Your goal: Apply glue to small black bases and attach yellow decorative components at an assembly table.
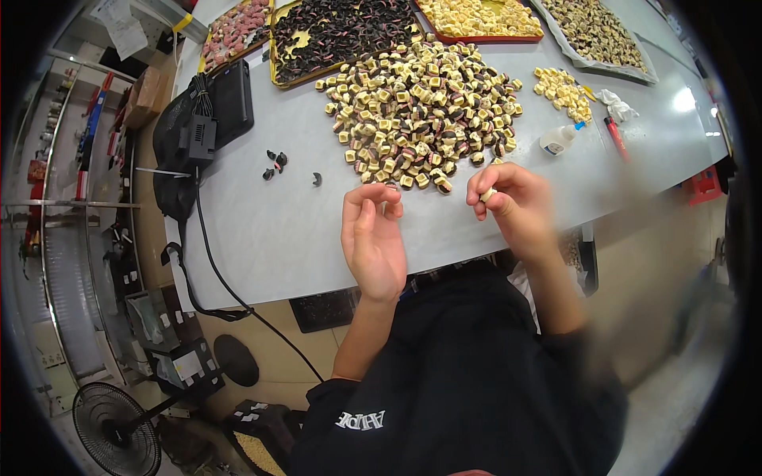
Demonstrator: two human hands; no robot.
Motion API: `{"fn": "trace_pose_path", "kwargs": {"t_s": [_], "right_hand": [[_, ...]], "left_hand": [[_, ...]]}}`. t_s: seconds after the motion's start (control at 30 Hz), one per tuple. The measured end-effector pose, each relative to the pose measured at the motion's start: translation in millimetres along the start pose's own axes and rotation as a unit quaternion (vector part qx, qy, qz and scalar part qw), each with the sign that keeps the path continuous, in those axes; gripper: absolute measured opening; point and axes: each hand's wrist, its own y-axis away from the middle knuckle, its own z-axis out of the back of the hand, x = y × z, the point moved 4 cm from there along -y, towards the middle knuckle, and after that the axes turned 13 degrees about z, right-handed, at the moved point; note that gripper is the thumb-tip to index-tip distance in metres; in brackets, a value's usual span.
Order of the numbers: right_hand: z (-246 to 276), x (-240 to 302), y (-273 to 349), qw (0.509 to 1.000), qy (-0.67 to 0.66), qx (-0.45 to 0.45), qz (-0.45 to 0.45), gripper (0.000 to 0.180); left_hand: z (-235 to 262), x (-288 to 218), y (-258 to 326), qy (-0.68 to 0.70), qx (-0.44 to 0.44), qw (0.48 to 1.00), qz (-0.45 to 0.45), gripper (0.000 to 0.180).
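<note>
My right hand (516,208) is closed in a pinch on a small cream piece (487,195), held between thumb and fingertips above the table. My left hand (375,242) is palm up with its fingers loosely bent and the thumb apart; I see nothing in it. Its fingertips are by the near edge of a big heap of small pieces (421,111), with cream square faces and dark and pink rounded parts. Right of the heap lies a smaller group of loose cream pieces (562,94). Several dark curved pieces (275,163) lie apart on the left.
Along the back stand trays of pink pieces (238,33), dark pieces (341,32), cream pieces (480,17) and assembled-looking pieces (595,36). A small blue-tipped bottle (559,140), red pen (616,138) and crumpled tissue (617,105) are at right. A black cable (208,230) crosses the left edge.
</note>
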Motion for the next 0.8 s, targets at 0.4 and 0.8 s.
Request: {"fn": "trace_pose_path", "kwargs": {"t_s": [0.4,0.8], "right_hand": [[-13,10,-51,0.925,0.337,0.103,0.14,0.023],[7,58,-56,0.816,0.497,-0.076,0.285,0.024]], "left_hand": [[-3,0,5,-0.023,0.016,1.0,-0.001,0.019],[-3,-65,0,-0.565,-0.078,0.797,-0.201,0.016]]}}
